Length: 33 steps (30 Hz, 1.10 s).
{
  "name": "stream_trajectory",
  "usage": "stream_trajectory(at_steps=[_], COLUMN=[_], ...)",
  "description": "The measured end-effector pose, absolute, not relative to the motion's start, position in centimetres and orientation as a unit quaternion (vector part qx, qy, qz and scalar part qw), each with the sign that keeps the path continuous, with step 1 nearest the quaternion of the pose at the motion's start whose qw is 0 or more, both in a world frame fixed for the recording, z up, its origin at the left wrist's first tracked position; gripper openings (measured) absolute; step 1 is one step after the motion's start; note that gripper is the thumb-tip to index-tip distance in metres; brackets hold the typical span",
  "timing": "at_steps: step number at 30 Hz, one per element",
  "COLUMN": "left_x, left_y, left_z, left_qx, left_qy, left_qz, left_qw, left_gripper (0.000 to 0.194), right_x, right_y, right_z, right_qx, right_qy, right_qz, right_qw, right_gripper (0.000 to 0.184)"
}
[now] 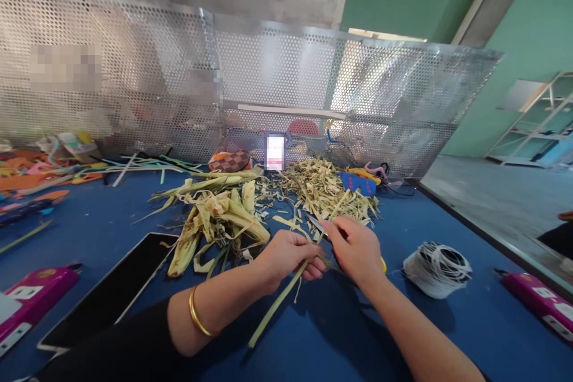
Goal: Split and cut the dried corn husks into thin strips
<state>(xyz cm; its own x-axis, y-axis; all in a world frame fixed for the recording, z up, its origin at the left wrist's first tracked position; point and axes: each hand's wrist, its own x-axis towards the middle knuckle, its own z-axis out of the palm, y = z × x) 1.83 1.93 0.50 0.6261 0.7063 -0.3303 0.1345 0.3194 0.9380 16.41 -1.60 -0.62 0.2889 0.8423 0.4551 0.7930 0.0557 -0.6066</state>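
Observation:
My left hand [290, 255] is closed in a pinch on a long green leaf strip [277, 304] that runs down toward the table's near edge. My right hand [356, 250] is closed round a pair of scissors [319, 225] with a yellow handle, its blades open at the strip just above my left fingers. A gold bangle sits on my left wrist. Both hands hover over the blue table [340, 334], right in front of a pile of corn husks [219, 215] and a heap of cut husk scraps [322, 188].
A spool of white thread [436, 268] lies to the right. A dark tablet [111, 292] lies at left, magenta tools at both edges [31, 298] [541, 298]. A lit phone [274, 152] and a checked pouch [229, 161] stand by the perforated metal screen [224, 71].

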Motion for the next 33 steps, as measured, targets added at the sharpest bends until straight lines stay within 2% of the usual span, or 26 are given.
stream_trajectory(at_steps=[4, 7, 9, 12, 16, 18, 20, 22, 25, 29, 33], left_x=[2.0, 2.1, 2.2, 2.2, 2.1, 2.1, 2.2, 2.2, 2.0, 1.6, 1.0], left_y=[1.3, 0.9, 0.9, 1.0, 1.1, 1.0, 0.9, 0.9, 1.5, 2.9, 4.4], left_z=[0.5, 0.4, 0.2, -0.2, -0.8, -0.9, -0.8, -0.6, -0.1, 0.6, 1.6], left_qx=[0.597, 0.618, 0.62, 0.636, 0.667, 0.674, 0.668, 0.641, 0.577, 0.499, 0.429], left_qy=[0.389, 0.389, 0.39, 0.376, 0.333, 0.328, 0.331, 0.35, 0.391, 0.415, 0.428], left_qz=[0.191, 0.2, 0.201, 0.187, 0.141, 0.126, 0.123, 0.134, 0.17, 0.236, 0.261], left_qw=[0.676, 0.653, 0.651, 0.648, 0.651, 0.65, 0.655, 0.67, 0.697, 0.724, 0.752], left_gripper=[0.018, 0.02, 0.021, 0.021, 0.018, 0.02, 0.024, 0.025, 0.02, 0.017, 0.02], right_x=[15.9, 15.5, 15.3, 15.3, 15.3, 15.2, 15.1, 15.0, 14.9, 14.4, 13.8], right_y=[-2.5, -2.9, -3.0, -2.7, -1.8, -1.6, -1.7, -2.1, -3.1, -4.4, -4.4], right_z=[-0.1, -0.3, -0.4, -0.7, -1.1, -1.1, -0.8, -0.4, 0.2, 0.4, -0.3], right_qx=[-0.624, -0.601, -0.593, -0.621, -0.638, -0.611, -0.588, -0.578, -0.575, -0.482, -0.416], right_qy=[-0.678, -0.668, -0.663, -0.677, -0.638, -0.596, -0.555, -0.525, -0.564, -0.732, -0.797], right_qz=[-0.086, -0.21, -0.223, -0.09, 0.245, 0.332, 0.35, 0.318, 0.164, -0.082, -0.195], right_qw=[0.38, 0.386, 0.398, 0.385, 0.354, 0.402, 0.473, 0.537, 0.57, 0.474, 0.392], right_gripper=[0.037, 0.031, 0.028, 0.033, 0.049, 0.042, 0.031, 0.027, 0.024, 0.009, 0.012])
